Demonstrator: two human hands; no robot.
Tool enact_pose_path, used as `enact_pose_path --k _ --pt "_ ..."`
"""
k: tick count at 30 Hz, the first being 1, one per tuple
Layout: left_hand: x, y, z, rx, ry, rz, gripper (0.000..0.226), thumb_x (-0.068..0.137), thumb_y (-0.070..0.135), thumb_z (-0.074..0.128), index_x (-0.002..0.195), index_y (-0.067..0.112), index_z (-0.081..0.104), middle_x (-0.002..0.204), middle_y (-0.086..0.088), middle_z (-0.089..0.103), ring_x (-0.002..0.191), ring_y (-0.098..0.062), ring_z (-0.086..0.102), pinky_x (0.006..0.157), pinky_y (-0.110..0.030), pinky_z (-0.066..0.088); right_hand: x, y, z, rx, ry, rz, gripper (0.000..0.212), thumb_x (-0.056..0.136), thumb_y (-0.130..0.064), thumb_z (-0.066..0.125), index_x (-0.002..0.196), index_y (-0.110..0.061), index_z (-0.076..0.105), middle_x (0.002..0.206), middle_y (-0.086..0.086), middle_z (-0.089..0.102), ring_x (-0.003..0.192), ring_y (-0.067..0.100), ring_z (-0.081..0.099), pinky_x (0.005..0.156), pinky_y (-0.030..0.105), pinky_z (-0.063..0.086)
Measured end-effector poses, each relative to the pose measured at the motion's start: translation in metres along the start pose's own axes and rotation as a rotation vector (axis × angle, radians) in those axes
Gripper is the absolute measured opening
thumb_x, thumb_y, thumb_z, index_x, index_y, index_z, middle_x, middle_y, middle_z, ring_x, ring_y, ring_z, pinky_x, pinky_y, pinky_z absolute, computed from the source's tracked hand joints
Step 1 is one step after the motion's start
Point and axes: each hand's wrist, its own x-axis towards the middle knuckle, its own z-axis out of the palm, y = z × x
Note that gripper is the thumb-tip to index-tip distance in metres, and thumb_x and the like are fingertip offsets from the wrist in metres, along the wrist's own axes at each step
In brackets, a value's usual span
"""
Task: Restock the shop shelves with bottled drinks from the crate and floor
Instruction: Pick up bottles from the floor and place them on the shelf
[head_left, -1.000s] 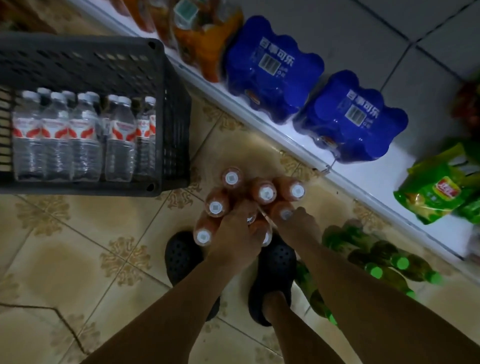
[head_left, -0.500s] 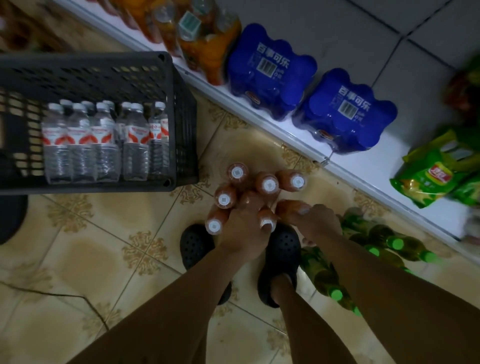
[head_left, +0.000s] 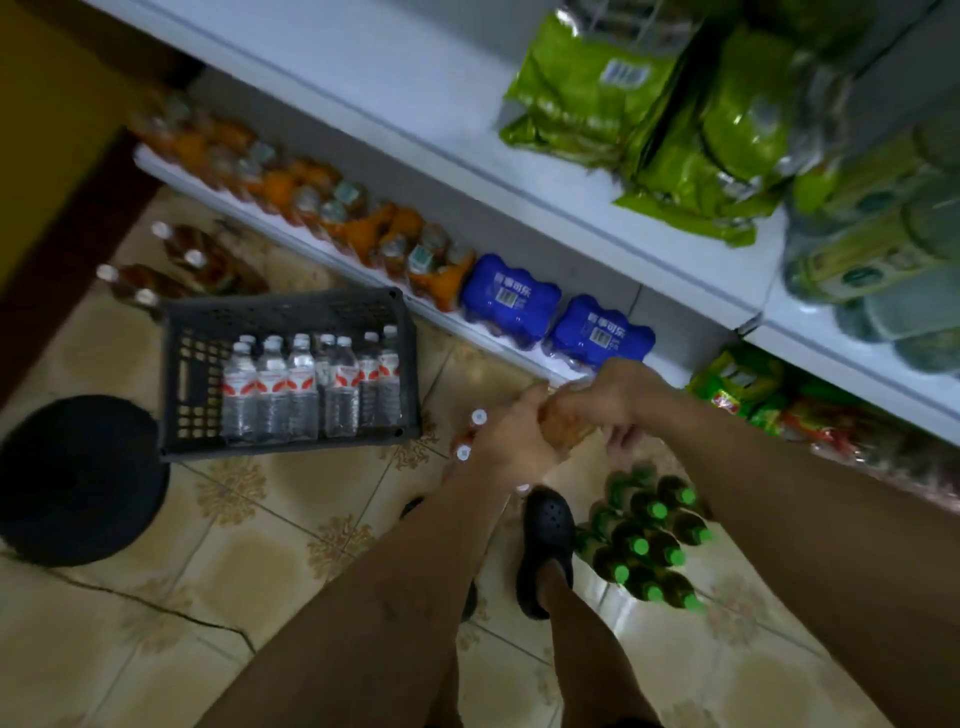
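Both hands hold a cluster of brown, white-capped drink bottles (head_left: 563, 428) lifted off the tiled floor, mostly hidden behind the fingers. My left hand (head_left: 511, 441) grips the cluster's left side, where two white caps (head_left: 470, 434) stick out. My right hand (head_left: 613, 400) grips its right side. A black crate (head_left: 291, 314) stands to the left, with several clear water bottles (head_left: 311, 387) upright inside. A group of green-capped bottles (head_left: 647, 538) lies on the floor by my right foot. The white lower shelf (head_left: 540, 364) runs just beyond my hands.
Two blue shrink-wrapped packs (head_left: 556, 319) and orange drink packs (head_left: 363, 228) fill the lower shelf. Green bags (head_left: 649, 114) lie on the upper shelf. More brown bottles (head_left: 176, 260) sit on the floor behind the crate. A black round stool (head_left: 78, 478) stands at left.
I have stood up and the view has risen and pulled back. Both hands have lifted the brown bottle cluster off the floor and towards the shelves.
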Motion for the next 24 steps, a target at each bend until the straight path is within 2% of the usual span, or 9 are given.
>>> enact_pose_path --k 2,4,7,9,13,15,17,21,24 --pt "-0.022 0.021 -0.032 -0.04 0.036 0.044 0.088 0.07 0.028 0.081 0.145 0.03 0.034 0.133 0.001 0.056 0.123 -0.02 0.052 0.103 -0.038 0.043 -0.039 -0.031 -0.027 -0.025 -0.03 -0.047 0.037 0.086 -0.038 0.066 0.083 -0.002 0.058 0.074 0.011 0.063 0.054 0.023 0.065 0.058 0.032 0.057" --pt "-0.046 0.043 -0.068 -0.082 0.073 0.122 0.08 0.07 0.026 0.082 0.139 0.027 0.042 0.129 0.003 0.058 0.118 -0.015 0.055 0.101 -0.037 0.045 -0.077 -0.06 -0.055 -0.042 -0.019 -0.099 0.037 0.087 -0.038 0.065 0.085 -0.002 0.057 0.071 0.011 0.06 0.051 0.021 0.062 0.055 0.031 0.054" --pt "-0.081 0.07 -0.122 -0.104 0.176 0.196 0.06 0.08 0.019 0.076 0.133 0.021 0.048 0.124 0.001 0.06 0.114 -0.015 0.056 0.096 -0.029 0.043 -0.14 -0.1 -0.1 -0.053 0.061 -0.192 0.042 0.081 -0.041 0.072 0.068 -0.005 0.053 0.049 0.006 0.054 0.035 0.017 0.056 0.047 0.026 0.05" --pt "-0.101 0.086 -0.155 -0.154 0.23 0.222 0.065 0.077 0.016 0.079 0.133 0.021 0.047 0.122 0.002 0.06 0.114 -0.016 0.058 0.092 -0.027 0.045 -0.182 -0.126 -0.13 -0.085 0.065 -0.236 0.045 0.081 -0.046 0.071 0.065 -0.008 0.051 0.043 0.003 0.049 0.036 0.018 0.055 0.045 0.023 0.047" --pt "-0.143 0.127 -0.22 -0.094 0.303 0.294 0.066 0.064 0.034 0.087 0.12 0.028 0.051 0.106 0.013 0.062 0.097 -0.008 0.06 0.088 -0.032 0.053 -0.264 -0.175 -0.173 -0.173 0.119 -0.313 0.047 0.085 -0.048 0.066 0.064 -0.011 0.048 0.045 0.002 0.045 0.039 0.018 0.052 0.049 0.022 0.046" --pt "-0.164 0.148 -0.248 -0.106 0.355 0.354 0.065 0.061 0.038 0.089 0.114 0.028 0.055 0.105 0.01 0.067 0.096 -0.009 0.064 0.088 -0.036 0.056 -0.303 -0.195 -0.189 -0.185 0.167 -0.356 0.049 0.088 -0.049 0.062 0.062 -0.011 0.046 0.041 0.0 0.042 0.041 0.017 0.049 0.052 0.024 0.044" --pt "-0.183 0.167 -0.273 -0.154 0.441 0.402 0.066 0.058 0.039 0.091 0.114 0.026 0.059 0.104 0.009 0.069 0.095 -0.009 0.065 0.088 -0.033 0.055 -0.337 -0.209 -0.205 -0.162 0.212 -0.407 0.048 0.088 -0.051 0.061 0.063 -0.014 0.044 0.038 -0.002 0.039 0.037 0.014 0.045 0.052 0.023 0.041" --pt "-0.222 0.207 -0.318 -0.25 0.553 0.516 0.064 0.061 0.032 0.091 0.118 0.025 0.061 0.098 0.01 0.068 0.088 0.001 0.062 0.076 -0.014 0.05 -0.392 -0.221 -0.24 0.016 0.333 -0.568 0.043 0.085 -0.05 0.067 0.077 -0.012 0.049 0.053 0.002 0.036 0.037 0.014 0.039 0.044 0.018 0.036" --pt "-0.246 0.234 -0.344 -0.344 0.56 0.612 0.052 0.066 0.024 0.089 0.111 0.029 0.063 0.093 0.012 0.067 0.088 -0.003 0.063 0.077 -0.018 0.05 -0.426 -0.221 -0.26 0.152 0.335 -0.696 0.06 0.079 -0.059 0.07 0.107 -0.006 0.06 0.059 0.003 0.045 0.044 0.015 0.048 0.046 0.024 0.044"
